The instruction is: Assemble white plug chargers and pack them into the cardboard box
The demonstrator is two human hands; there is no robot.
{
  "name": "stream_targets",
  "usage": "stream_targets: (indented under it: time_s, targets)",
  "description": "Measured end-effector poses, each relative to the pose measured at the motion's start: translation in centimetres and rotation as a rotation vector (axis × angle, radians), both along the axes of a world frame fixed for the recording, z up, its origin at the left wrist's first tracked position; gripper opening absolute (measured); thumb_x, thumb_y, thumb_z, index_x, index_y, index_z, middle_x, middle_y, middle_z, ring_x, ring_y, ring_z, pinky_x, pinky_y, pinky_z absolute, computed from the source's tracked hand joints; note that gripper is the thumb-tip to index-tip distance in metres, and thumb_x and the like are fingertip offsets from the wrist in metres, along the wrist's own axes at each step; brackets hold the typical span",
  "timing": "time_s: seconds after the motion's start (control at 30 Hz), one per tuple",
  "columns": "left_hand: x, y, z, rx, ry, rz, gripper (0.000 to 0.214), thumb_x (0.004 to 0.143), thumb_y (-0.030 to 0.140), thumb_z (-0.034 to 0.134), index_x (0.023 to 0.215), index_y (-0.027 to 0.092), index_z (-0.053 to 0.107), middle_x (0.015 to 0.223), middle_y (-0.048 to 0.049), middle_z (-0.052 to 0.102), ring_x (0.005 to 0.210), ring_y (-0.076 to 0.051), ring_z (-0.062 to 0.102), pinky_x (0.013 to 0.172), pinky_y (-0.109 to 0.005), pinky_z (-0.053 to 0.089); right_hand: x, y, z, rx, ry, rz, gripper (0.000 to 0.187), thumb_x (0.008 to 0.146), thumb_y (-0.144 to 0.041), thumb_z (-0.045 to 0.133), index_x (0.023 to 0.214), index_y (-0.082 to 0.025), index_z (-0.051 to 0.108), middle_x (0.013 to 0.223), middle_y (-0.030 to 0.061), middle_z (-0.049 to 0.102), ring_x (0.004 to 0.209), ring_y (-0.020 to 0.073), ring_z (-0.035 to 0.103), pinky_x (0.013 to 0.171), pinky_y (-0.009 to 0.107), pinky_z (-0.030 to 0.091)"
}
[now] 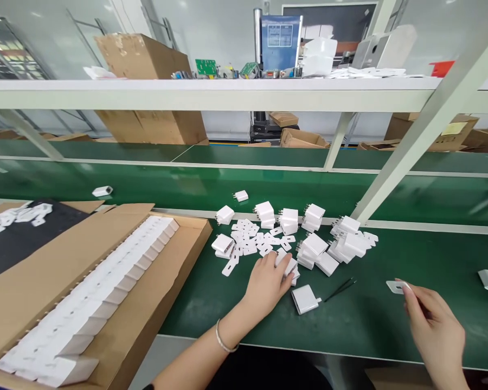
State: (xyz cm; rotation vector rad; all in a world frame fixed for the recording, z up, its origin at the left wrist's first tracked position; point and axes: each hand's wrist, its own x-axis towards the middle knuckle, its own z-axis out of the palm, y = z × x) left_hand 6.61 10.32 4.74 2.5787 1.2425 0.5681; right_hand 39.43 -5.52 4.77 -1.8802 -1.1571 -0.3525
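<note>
My left hand (266,284) is closed around a white charger block (287,262) at the near side of the loose pile. Over the green bench on the right, my right hand (435,319) pinches a small flat white plate with a slot (396,287) between thumb and fingers. Between the hands lies a white charger (305,299) with a small connector and two dark leads (340,288) at its right side. Several flat slotted plates (244,238) are scattered beyond my left hand. Stacks of white charger blocks (312,246) stand to their right.
On the left, a cardboard tray (179,271) holds a long row of white chargers (101,292). More plates lie on a black sheet (20,238) beside it. A slanted white post (423,124) rises behind the stacks to a shelf (211,97). Single chargers rest on the green belt (166,184).
</note>
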Motion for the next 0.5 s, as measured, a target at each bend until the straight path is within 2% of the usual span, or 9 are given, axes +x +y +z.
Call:
stream_targets:
  time_s: [0.07, 0.13, 0.23, 0.33, 0.43, 0.5]
  targets:
    - [-1.0, -0.1, 0.5, -0.135, -0.126, -0.033, 0.047, 0.113, 0.039, 0.050, 0.156, 0.024, 0.062, 0.121, -0.0155, 0.066, 0.103, -0.032, 0.069, 0.089, -0.048, 0.060, -2.1, -0.3, 1.1, 0.074, 0.187, 0.037, 0.051, 0.101, -0.068, 0.065, 0.107, -0.022, 0.085, 0.084, 0.0050, 0.071, 0.065, 0.0166, 0.064, 0.058, 0.030, 0.049]
    - [-2.4, -0.5, 1.3, -0.345, -0.348, -0.076, 0.050, 0.117, 0.048, 0.038, 0.158, 0.028, 0.059, 0.127, -0.0140, 0.065, 0.108, -0.028, 0.068, 0.093, -0.043, 0.058, -4.4, -0.1, 1.8, 0.169, 0.303, 0.141, 0.032, 0.100, -0.052, 0.074, 0.108, -0.022, 0.084, 0.089, 0.0053, 0.073, 0.068, 0.0159, 0.067, 0.059, 0.028, 0.052]
    - [-4.3, -1.9, 2.7, -0.571, -0.645, -0.121, 0.055, 0.117, 0.059, 0.031, 0.149, 0.031, 0.065, 0.139, -0.0107, 0.064, 0.129, -0.027, 0.063, 0.108, -0.038, 0.051, -8.3, 0.7, 2.7, 0.262, 0.305, 0.380, 0.008, 0.100, -0.027, 0.075, 0.102, -0.022, 0.082, 0.103, 0.0075, 0.075, 0.079, 0.0160, 0.073, 0.061, 0.025, 0.055]
    - [-5.1, -3.3, 4.0, -0.668, -0.768, -0.154, 0.058, 0.116, 0.063, 0.029, 0.137, 0.027, 0.070, 0.134, -0.0088, 0.066, 0.129, -0.025, 0.061, 0.114, -0.036, 0.045, -12.1, 2.1, 3.6, 0.254, 0.275, 0.623, 0.018, 0.100, -0.010, 0.068, 0.105, -0.023, 0.078, 0.112, 0.0080, 0.074, 0.093, 0.0161, 0.075, 0.068, 0.022, 0.059]
    - [-5.4, -4.2, 4.7, -0.714, -0.804, -0.181, 0.060, 0.116, 0.063, 0.028, 0.129, 0.025, 0.072, 0.124, -0.0072, 0.067, 0.118, -0.023, 0.062, 0.110, -0.034, 0.044, -15.1, 3.4, 4.6, 0.252, 0.235, 0.837, 0.030, 0.098, 0.001, 0.062, 0.111, -0.023, 0.075, 0.116, 0.0081, 0.073, 0.103, 0.0166, 0.074, 0.079, 0.025, 0.064]
    - [-5.6, -4.5, 4.8, -0.748, -0.819, -0.200, 0.059, 0.117, 0.061, 0.027, 0.124, 0.024, 0.072, 0.119, -0.0063, 0.067, 0.112, -0.022, 0.062, 0.105, -0.033, 0.044, -16.6, 4.1, 5.1, 0.250, 0.182, 0.931, 0.036, 0.097, 0.005, 0.061, 0.115, -0.023, 0.074, 0.120, 0.0085, 0.073, 0.108, 0.0169, 0.075, 0.083, 0.026, 0.065]
